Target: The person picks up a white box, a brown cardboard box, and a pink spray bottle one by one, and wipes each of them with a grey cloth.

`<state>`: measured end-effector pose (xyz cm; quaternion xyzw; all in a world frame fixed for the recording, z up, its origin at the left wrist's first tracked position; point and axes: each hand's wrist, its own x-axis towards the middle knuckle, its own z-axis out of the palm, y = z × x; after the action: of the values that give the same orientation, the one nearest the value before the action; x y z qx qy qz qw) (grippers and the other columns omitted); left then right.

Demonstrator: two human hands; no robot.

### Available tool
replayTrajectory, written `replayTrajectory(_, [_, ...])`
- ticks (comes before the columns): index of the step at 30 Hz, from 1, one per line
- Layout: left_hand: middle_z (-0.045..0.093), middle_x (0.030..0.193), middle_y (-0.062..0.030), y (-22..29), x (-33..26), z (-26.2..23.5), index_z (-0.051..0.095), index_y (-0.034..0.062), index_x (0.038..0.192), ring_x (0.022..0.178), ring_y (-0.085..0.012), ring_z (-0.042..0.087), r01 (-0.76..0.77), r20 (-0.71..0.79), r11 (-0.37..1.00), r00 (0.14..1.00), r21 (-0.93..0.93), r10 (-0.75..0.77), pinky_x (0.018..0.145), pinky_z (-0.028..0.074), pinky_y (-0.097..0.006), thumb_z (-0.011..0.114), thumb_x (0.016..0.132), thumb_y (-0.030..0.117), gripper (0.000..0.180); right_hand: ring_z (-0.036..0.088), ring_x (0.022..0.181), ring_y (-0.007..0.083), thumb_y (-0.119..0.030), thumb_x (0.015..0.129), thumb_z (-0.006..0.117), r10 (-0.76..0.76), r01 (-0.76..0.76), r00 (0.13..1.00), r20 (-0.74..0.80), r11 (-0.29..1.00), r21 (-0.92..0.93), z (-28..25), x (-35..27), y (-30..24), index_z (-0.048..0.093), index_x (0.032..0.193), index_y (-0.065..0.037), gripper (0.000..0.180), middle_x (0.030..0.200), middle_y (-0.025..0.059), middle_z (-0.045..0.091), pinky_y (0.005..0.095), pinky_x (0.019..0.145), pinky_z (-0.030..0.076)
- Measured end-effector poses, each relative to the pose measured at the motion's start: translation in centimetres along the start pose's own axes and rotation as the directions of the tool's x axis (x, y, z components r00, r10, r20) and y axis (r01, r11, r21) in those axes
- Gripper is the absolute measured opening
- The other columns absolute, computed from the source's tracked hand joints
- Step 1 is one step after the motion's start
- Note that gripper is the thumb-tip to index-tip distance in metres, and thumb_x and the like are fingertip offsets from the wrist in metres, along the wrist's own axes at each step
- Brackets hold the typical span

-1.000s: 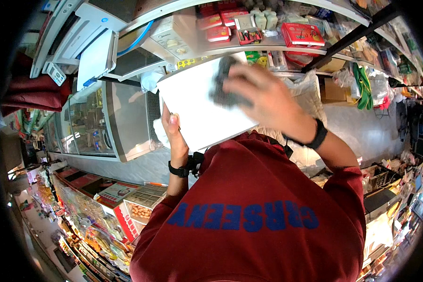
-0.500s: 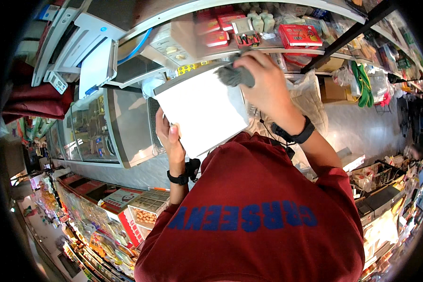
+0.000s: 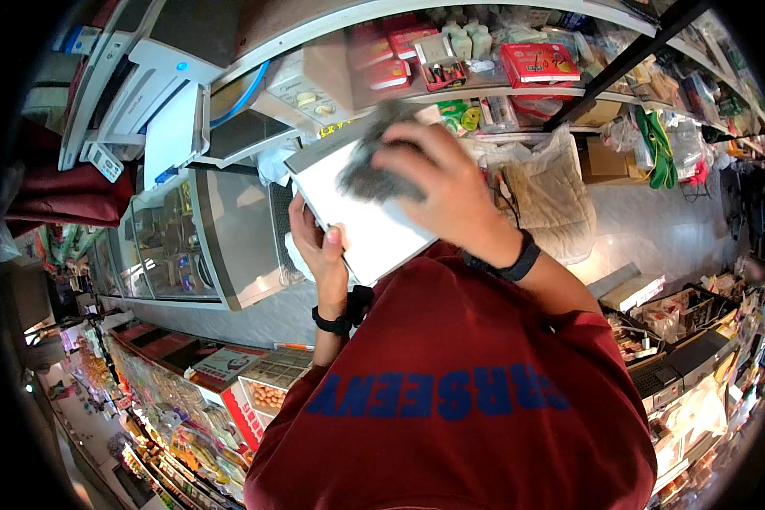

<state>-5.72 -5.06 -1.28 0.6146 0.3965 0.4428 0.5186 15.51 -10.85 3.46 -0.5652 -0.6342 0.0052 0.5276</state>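
A flat white rectangular panel (image 3: 370,242), box-like with a grey edge along its far side, is held up in front of my chest. My left hand (image 3: 321,246) grips its left edge, thumb on the white face and fingers behind. Bunched in my right hand (image 3: 442,178) is a dark grey cloth (image 3: 374,166), pressed to or just over the panel's upper part. The cloth is smeared by motion. Its far end and the panel's right portion are partly covered by my right hand.
Ahead runs a shelf with red boxes (image 3: 540,63), an open carton (image 3: 440,65) and a white appliance (image 3: 306,85). A white printer (image 3: 157,93) stands at the upper left, above a glass-fronted cabinet (image 3: 168,238). A beige quilted cloth (image 3: 552,200) lies right of the panel.
My right hand and the grey cloth have moved left and nearer to me across the panel. The panel has tilted somewhat, and my left hand keeps its hold.
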Motion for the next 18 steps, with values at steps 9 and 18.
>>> replayTrajectory(9, [0.057, 0.128, -0.0155, -1.8, 0.0, 1.6, 0.043, -0.0029, 0.14, 0.12, -0.0236, 0.054, -0.039, 0.041, 0.993, 0.999, 0.11, 0.035, 0.101, 0.043, -0.036, 0.07, 0.084, 0.014, 0.065, 0.059, 0.109, 0.0321, -0.008, 0.061, 0.076, 0.037, -0.027, 0.999, -0.035, 0.965, 0.263, 0.9, 0.4, -2.4, 0.068, 0.107, -0.011, 0.047, 0.119, 0.009, 0.061, 0.0427, 0.095, 0.049])
replayTrajectory(18, [0.053, 0.129, -0.0146, -1.4, -0.8, 2.0, 0.039, -0.0049, 0.14, 0.117, -0.0232, 0.054, 0.156, -0.007, 0.938, 0.986, -0.308, -0.166, 0.099, 0.045, -0.037, 0.065, 0.082, 0.063, 0.093, 0.057, 0.114, 0.0354, 0.002, 0.058, 0.074, -0.096, 0.089, 0.984, -0.15, 0.995, -0.054, 2.2, -0.2, -0.9, 0.07, 0.102, -0.008, 0.046, 0.111, 0.0107, 0.062, 0.0453, 0.096, 0.051])
